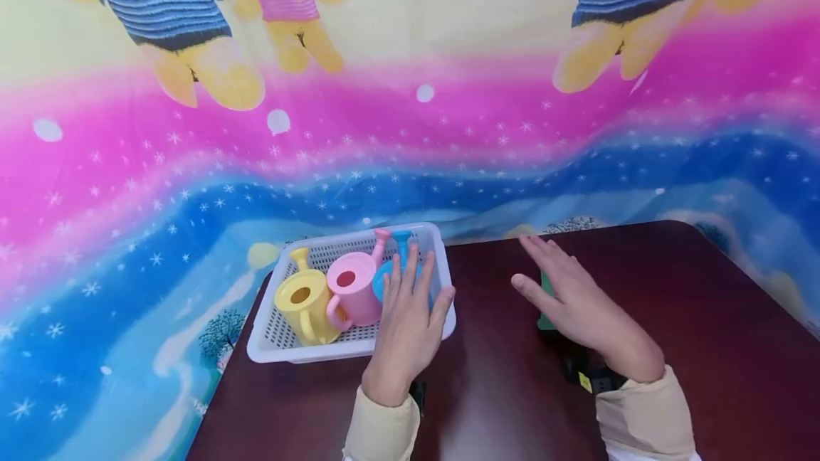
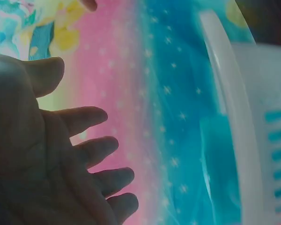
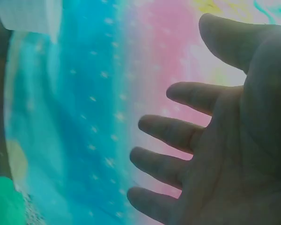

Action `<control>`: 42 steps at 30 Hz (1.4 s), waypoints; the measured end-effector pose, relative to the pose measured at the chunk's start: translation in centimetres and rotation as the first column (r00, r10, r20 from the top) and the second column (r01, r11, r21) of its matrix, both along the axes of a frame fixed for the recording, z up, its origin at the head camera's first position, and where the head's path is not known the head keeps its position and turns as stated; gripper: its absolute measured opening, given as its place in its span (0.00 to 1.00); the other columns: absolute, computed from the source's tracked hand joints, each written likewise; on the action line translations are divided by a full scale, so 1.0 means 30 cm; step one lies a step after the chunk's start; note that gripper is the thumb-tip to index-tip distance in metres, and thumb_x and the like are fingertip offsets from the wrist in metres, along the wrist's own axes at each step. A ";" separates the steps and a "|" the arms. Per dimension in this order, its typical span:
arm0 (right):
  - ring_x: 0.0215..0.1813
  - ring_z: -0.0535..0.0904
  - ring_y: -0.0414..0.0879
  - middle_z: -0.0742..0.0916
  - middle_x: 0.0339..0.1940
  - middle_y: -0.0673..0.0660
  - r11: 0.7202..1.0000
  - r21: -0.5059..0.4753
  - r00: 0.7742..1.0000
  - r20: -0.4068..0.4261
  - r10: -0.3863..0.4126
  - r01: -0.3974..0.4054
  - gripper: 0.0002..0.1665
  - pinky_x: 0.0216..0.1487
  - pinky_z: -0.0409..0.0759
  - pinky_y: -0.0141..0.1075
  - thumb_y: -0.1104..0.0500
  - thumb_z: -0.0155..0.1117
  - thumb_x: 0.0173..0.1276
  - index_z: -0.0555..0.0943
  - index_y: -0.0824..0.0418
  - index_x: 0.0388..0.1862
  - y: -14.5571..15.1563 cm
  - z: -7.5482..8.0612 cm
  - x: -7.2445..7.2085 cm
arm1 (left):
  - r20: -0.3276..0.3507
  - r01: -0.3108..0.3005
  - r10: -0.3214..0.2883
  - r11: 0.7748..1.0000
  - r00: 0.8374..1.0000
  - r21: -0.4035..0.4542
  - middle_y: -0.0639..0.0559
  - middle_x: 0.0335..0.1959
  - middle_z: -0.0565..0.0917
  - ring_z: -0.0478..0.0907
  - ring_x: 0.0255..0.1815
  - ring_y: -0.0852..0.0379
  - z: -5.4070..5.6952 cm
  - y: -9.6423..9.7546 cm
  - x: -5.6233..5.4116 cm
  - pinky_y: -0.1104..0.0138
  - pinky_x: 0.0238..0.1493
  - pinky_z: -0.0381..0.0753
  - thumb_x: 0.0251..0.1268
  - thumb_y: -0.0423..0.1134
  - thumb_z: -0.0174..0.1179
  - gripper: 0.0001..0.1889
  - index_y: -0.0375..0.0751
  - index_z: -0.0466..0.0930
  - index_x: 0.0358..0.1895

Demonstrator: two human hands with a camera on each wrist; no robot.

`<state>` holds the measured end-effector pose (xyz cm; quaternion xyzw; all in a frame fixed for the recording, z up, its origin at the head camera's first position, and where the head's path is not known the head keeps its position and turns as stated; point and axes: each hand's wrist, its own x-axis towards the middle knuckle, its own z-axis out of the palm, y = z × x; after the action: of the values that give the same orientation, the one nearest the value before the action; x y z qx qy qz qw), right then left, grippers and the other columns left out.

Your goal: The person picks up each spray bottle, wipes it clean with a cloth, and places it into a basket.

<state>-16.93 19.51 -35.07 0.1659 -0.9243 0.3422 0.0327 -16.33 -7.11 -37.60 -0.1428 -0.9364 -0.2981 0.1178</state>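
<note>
In the head view my left hand [image 1: 410, 322] is held with straight fingers in front of the right part of a white basket [image 1: 269, 351]. Inside the basket stand a yellow watering can [image 1: 301, 304], a pink watering can [image 1: 359, 294] and a blue watering can [image 1: 401, 240], the last partly hidden behind my left fingers. My right hand [image 1: 573, 297] is raised to the right, fingers straight and thumb spread, with nothing in it. A green thing [image 1: 546, 304] on the table shows only in part behind this hand. Both wrist views show an empty palm with spread fingers.
A dark red-brown table [image 1: 500, 390] carries the basket near its left back edge. Behind it hangs a colourful cloth [image 1: 410, 134] with bears, snowflakes and pink and blue bands. A dark strap [image 1: 602, 379] sits at my right wrist.
</note>
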 end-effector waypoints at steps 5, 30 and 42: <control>0.85 0.55 0.72 0.61 0.87 0.65 0.999 0.003 0.999 -0.008 -0.051 0.052 0.44 0.75 0.59 0.75 0.40 0.53 0.83 0.53 0.52 0.89 0.091 0.031 0.036 | -0.119 0.010 -0.004 0.999 0.993 0.043 0.46 0.85 0.62 0.58 0.86 0.41 -0.011 0.095 0.010 0.42 0.82 0.63 0.81 0.57 0.53 0.34 0.47 0.64 0.82; 0.56 0.67 0.07 0.74 0.82 0.52 0.895 -0.265 0.916 -0.083 -0.392 0.359 0.39 0.50 0.65 0.07 0.51 0.59 0.83 0.58 0.43 0.87 0.437 0.007 0.199 | -0.003 -0.204 0.253 0.772 0.967 -0.602 0.56 0.66 0.80 0.81 0.51 0.55 -0.233 0.853 -0.270 0.62 0.40 0.84 0.63 0.84 0.45 0.45 0.55 0.79 0.70; 0.59 0.68 0.11 0.75 0.78 0.41 0.887 -0.295 0.908 -0.117 -0.403 0.356 0.40 0.53 0.65 0.07 0.54 0.60 0.82 0.57 0.44 0.87 0.483 0.018 0.207 | 0.348 0.098 0.136 0.809 0.928 -0.580 0.59 0.73 0.76 0.78 0.64 0.51 -0.177 0.827 -0.317 0.56 0.55 0.81 0.74 0.59 0.60 0.27 0.62 0.75 0.73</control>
<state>-10.71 33.98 -34.54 0.0047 -0.8776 0.4346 0.2023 -25.84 17.70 -42.90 -0.1033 -0.9885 -0.0144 -0.1091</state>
